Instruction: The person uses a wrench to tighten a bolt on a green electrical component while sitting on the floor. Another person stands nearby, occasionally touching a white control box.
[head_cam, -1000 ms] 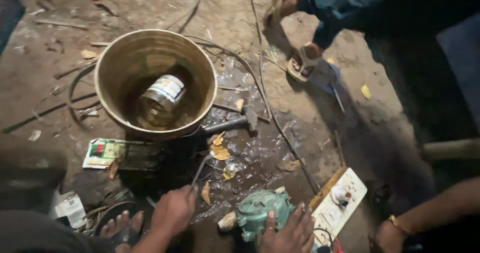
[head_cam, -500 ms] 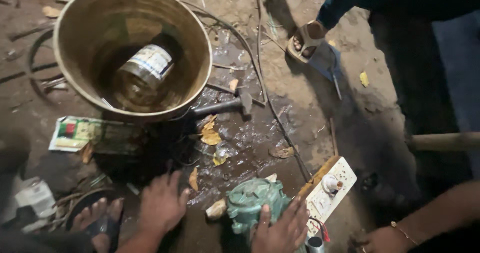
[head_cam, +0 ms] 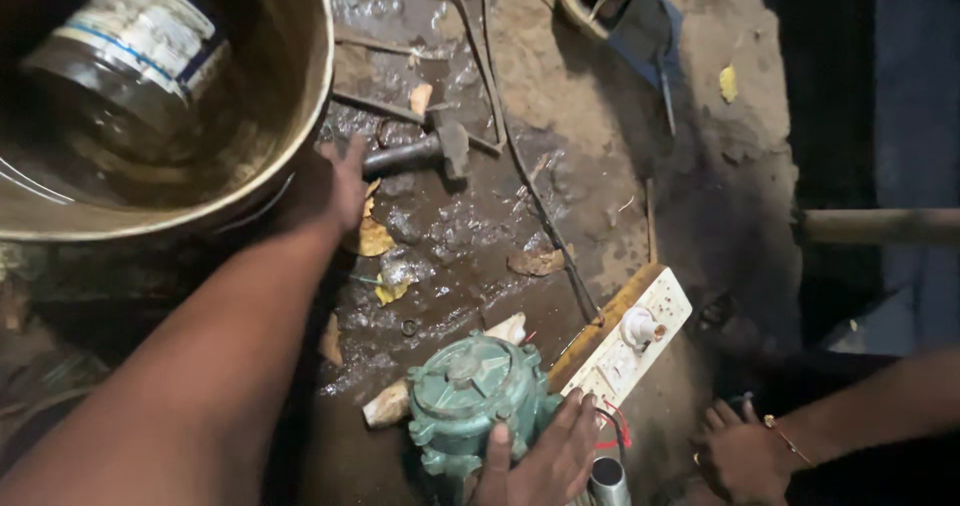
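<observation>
Your left hand (head_cam: 335, 181), fingers apart, nears the hammer (head_cam: 420, 151) handle; wrap low while your right hand (head_cam: 540, 456) clamps the green pump (head_cam: 470, 396).

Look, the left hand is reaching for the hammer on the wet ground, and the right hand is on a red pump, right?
Not quite. The pump under the right hand is green, as the head view shows. The left hand does reach toward the hammer on the wet ground.

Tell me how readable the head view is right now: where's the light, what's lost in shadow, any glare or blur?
Head view: light falls mid-frame on the wet ground, which glints; the hammer and green motor read clearly. The right edge and lower left sink into black. The left hand and its forearm look slightly soft, and the metal bucket is cropped.
</observation>
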